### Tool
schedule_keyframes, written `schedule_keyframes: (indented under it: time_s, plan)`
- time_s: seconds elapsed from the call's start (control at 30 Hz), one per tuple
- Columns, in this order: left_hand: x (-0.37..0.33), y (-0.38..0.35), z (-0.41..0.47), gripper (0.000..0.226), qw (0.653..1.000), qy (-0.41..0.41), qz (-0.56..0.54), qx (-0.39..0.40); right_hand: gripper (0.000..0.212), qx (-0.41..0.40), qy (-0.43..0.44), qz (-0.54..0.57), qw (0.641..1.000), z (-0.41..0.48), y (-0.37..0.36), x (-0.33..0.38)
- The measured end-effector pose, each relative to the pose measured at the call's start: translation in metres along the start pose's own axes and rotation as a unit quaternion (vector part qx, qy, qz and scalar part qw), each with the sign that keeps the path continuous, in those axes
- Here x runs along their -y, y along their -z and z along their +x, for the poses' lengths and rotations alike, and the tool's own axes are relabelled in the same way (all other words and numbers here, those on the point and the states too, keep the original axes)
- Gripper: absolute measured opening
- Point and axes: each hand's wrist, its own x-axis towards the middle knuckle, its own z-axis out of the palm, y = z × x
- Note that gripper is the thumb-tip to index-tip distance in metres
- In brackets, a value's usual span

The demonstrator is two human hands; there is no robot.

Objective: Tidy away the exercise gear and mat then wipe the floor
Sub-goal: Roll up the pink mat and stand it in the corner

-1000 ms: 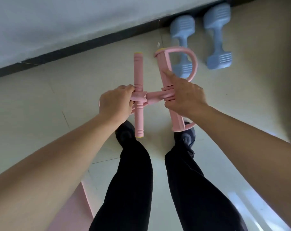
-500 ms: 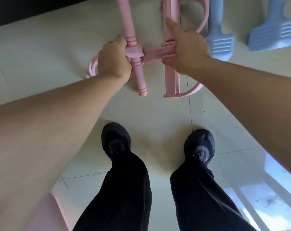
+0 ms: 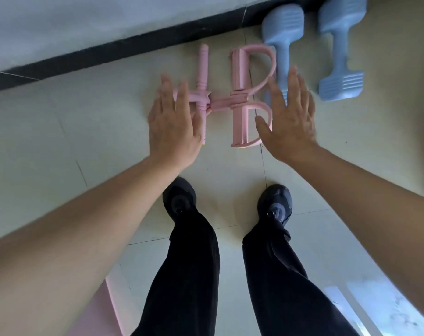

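Observation:
A pink pedal resistance puller (image 3: 238, 98) lies flat on the tiled floor beside the dark skirting board. Its thin handle bar is on the left and its foot bar with two loops on the right. My left hand (image 3: 173, 122) hovers over the handle bar's near end with straight fingers and holds nothing. To the right of the loops, my right hand (image 3: 288, 115) is spread flat and holds nothing. Two blue dumbbells (image 3: 282, 44) (image 3: 340, 49) lie side by side just right of the puller; my right fingers cover part of the nearer one.
A corner of the pink exercise mat (image 3: 94, 314) shows at the bottom left. My feet in black shoes (image 3: 179, 197) (image 3: 275, 202) stand on the tiles just behind the puller. The white wall (image 3: 84, 25) and skirting close off the far side.
Both hands gripped the puller's bars and lowered it to the floor by the dumbbells. Now both have let go and are lifted off it with fingers spread.

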Motion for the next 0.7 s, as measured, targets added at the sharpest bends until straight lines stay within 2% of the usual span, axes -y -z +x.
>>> schedule_keyframes:
  time_s: [0.2,0.37,0.57,0.7]
  plan:
    - [-0.046,0.150,-0.025,0.068,0.994,-0.067,0.060,-0.060,0.081,-0.130,0.053,-0.021,0.990,-0.027,0.163,0.035]
    - [-0.097,0.345,-0.052,0.067,0.981,-0.110,0.073,-0.143,0.085,-0.209,0.072,-0.034,0.975,-0.082,0.341,0.090]
    - [-0.141,0.599,-0.134,0.066,0.950,-0.110,0.088,-0.277,0.080,-0.341,0.128,-0.036,0.931,-0.187,0.550,0.165]
    - [-0.155,0.702,-0.201,0.065,0.921,-0.053,0.093,-0.375,0.079,-0.402,0.175,-0.036,0.898,-0.239,0.645,0.203]
